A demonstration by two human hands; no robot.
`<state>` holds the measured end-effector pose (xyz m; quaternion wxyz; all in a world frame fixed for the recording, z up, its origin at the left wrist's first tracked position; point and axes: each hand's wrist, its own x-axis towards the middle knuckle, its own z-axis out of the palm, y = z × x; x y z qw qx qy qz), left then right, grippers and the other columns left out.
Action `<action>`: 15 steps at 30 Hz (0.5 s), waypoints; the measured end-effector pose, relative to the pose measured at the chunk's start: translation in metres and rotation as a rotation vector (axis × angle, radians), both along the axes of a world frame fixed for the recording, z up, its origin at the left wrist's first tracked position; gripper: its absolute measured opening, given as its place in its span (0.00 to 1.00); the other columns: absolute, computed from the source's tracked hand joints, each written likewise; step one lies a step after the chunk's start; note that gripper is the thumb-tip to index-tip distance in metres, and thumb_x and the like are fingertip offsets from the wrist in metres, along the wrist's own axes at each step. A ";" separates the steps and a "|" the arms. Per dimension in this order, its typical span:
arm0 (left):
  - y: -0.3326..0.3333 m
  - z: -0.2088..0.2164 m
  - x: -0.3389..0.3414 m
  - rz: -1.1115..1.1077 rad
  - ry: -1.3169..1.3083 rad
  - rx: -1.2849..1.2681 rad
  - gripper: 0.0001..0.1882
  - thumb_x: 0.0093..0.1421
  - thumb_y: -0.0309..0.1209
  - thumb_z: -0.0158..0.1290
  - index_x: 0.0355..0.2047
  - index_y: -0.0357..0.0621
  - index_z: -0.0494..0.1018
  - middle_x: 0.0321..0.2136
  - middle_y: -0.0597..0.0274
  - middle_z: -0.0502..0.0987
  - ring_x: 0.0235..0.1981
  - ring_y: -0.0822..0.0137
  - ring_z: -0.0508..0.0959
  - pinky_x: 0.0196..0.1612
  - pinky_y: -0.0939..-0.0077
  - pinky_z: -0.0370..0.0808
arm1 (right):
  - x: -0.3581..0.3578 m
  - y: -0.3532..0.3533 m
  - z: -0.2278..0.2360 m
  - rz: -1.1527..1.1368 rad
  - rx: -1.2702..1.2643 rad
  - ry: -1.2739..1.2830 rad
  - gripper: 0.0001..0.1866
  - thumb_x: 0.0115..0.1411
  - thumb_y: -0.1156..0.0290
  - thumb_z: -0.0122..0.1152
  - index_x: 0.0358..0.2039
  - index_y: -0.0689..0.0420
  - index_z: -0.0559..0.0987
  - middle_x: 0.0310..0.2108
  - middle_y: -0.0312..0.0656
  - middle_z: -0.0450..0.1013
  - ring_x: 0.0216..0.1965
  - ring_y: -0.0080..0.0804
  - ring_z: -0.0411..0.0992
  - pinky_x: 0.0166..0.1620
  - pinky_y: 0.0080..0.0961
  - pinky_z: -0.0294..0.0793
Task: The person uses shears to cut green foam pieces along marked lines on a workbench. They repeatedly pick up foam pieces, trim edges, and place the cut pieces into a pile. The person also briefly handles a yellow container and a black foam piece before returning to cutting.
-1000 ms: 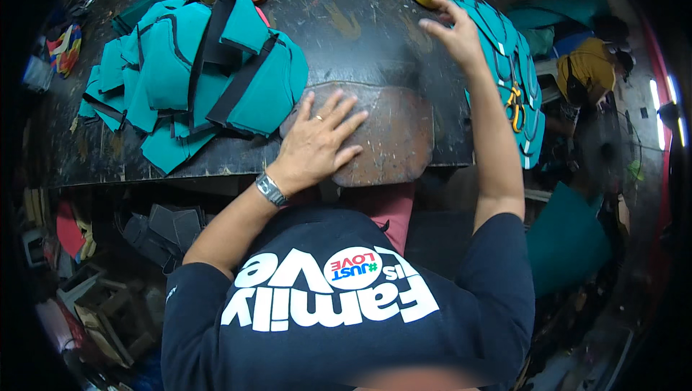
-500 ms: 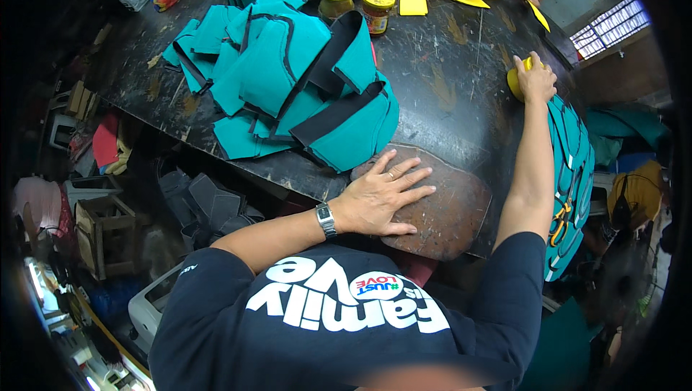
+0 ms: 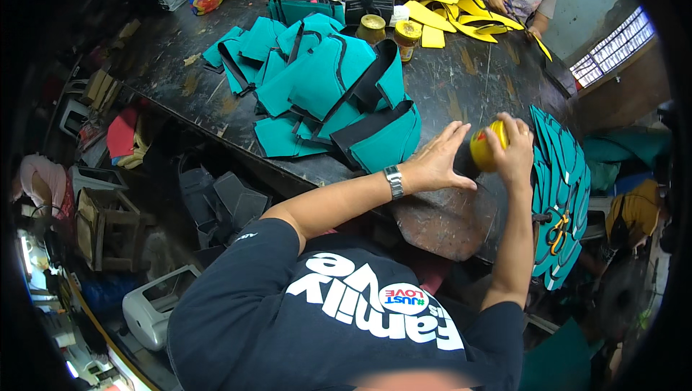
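My right hand grips a small round jar with yellow on it, tilted above the dark table. Facing it from the left, my left hand is raised with its fingers stretched and the thumb apart, holding nothing. Under both hands lies a worn brown board with rounded edges, at the table's near edge. Left of my left hand is a heap of teal fabric pieces with black linings and edges. Beyond my right forearm, overlapping teal pieces form a long row, with orange-handled scissors on them.
Two more jars stand behind the teal heap. Yellow cut pieces are spread at the far side, where a co-worker's hand reaches among them. A wooden stool and a grey plastic chair stand left of the table.
My right hand has brought the jar leftward and nearer from the table's right side. My left hand has lifted off the brown board and moved right, toward the jar. The view has shifted slightly.
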<state>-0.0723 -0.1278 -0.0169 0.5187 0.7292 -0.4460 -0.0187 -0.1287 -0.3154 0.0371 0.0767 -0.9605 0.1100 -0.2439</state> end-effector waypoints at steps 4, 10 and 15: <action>0.008 0.001 -0.018 -0.251 0.266 -0.124 0.53 0.33 0.40 0.71 0.58 0.35 0.57 0.52 0.42 0.66 0.56 0.46 0.68 0.58 0.59 0.66 | -0.056 0.068 0.011 0.263 0.132 -0.065 0.28 0.50 0.57 0.68 0.50 0.56 0.75 0.48 0.55 0.69 0.50 0.54 0.67 0.52 0.42 0.68; 0.032 -0.018 -0.053 -0.177 0.105 -0.132 0.51 0.37 0.37 0.71 0.59 0.38 0.55 0.50 0.44 0.68 0.53 0.48 0.70 0.56 0.60 0.68 | -0.090 0.108 0.001 0.189 0.134 -0.032 0.34 0.48 0.55 0.68 0.55 0.56 0.73 0.51 0.62 0.66 0.52 0.57 0.65 0.54 0.46 0.64; 0.035 -0.024 -0.060 -0.156 0.041 -0.189 0.47 0.37 0.38 0.71 0.55 0.38 0.57 0.47 0.44 0.68 0.50 0.47 0.72 0.52 0.60 0.71 | -0.100 0.111 -0.005 0.219 0.081 -0.043 0.31 0.50 0.58 0.66 0.54 0.56 0.73 0.51 0.63 0.66 0.52 0.57 0.65 0.54 0.45 0.65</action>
